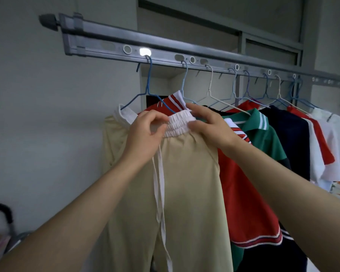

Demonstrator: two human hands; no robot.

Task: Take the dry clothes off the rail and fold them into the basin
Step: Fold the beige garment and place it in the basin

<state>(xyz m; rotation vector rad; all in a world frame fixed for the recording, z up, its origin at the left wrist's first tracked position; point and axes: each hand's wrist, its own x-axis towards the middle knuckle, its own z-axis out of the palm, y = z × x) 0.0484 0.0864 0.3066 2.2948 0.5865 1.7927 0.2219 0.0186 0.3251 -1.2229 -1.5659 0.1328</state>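
Overhead, from the head camera: one grey metal rail (165,49), slanting from upper left down toward the right edge. Eight hanger hooks countable along it, possibly a ninth bunched at the far end.

Six garments told apart, packed shoulder to shoulder. One pair of beige trousers (188,183) at the left end, then a red shirt (243,193) with a striped collar, a green polo (263,134), a navy top (290,134), a red-and-white top (318,142) and a white shirt (338,138). Something black between red and green, too hidden to name.

Left of the trousers, only bare grey wall (37,114), so open room on that side. To the right, crowded up against the red shirt.

Two bare hands raised to the trousers' white elastic waistband (178,124), draped over a blue wire hanger (148,83) hooked up at the rail. Left hand (145,134) pinching the gathered band between thumb and curled fingers, just above two white drawstring ends (159,185) dangling down the front. Right hand (212,126) at the band's right end, thumb beneath, fingers laid over the top edge, closing on the cloth.
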